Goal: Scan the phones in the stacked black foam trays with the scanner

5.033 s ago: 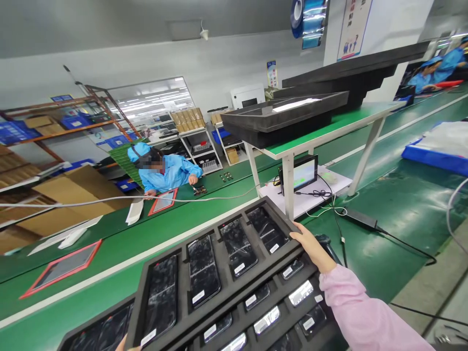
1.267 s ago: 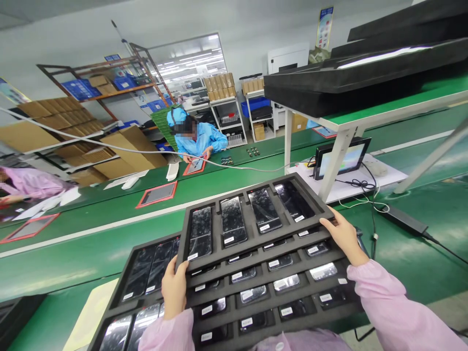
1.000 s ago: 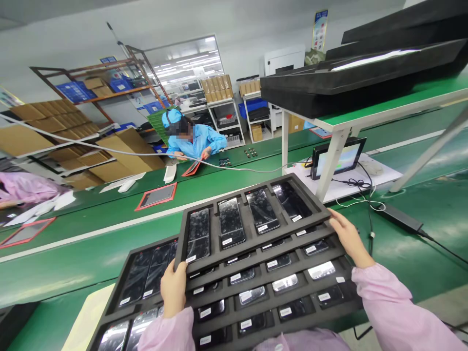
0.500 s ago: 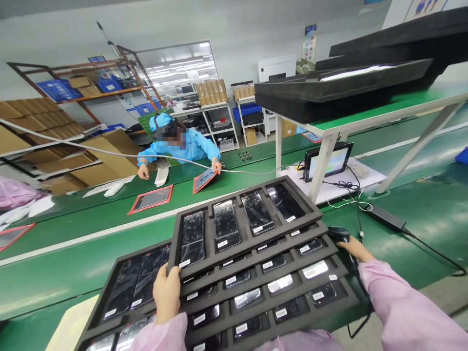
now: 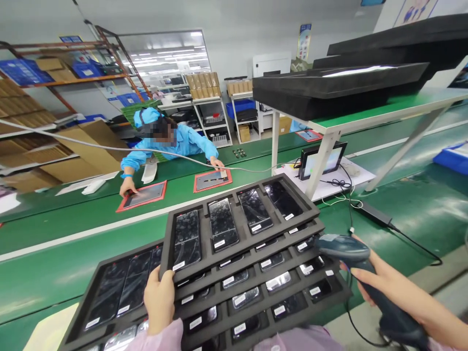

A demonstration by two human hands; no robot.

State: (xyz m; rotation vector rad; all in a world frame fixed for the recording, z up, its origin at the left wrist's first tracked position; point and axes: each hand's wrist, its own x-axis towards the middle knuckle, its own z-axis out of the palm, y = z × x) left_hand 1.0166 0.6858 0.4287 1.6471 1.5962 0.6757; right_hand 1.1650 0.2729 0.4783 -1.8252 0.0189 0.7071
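Observation:
My left hand (image 5: 160,296) grips the left front corner of the top black foam tray (image 5: 234,251), its thumb over the rim. Four-slot rows of dark phones, such as one phone (image 5: 223,222), lie in the tray, each with a small white label. More phone trays (image 5: 256,297) are stacked beneath it, stepped toward me. In my right hand (image 5: 382,273) is a dark barcode scanner (image 5: 343,247), fingers wrapped round its handle. The scanner's head points left, over the right edge of the stack. Another foam tray (image 5: 98,261) of phones lies to the left, partly behind my left arm.
A co-worker in blue (image 5: 164,131) reaches over red-framed sheets (image 5: 213,180) across the green conveyor (image 5: 120,239). At right, a white-legged stand (image 5: 321,161) carries black foam trays (image 5: 340,90); a small monitor (image 5: 323,161) and cables sit below. A grey cable crosses the view.
My right hand has raised the barcode scanner from beside the stack and brought it nearer, above the right edge. My left hand keeps its hold. The co-worker's hands have come down onto the red-framed sheets.

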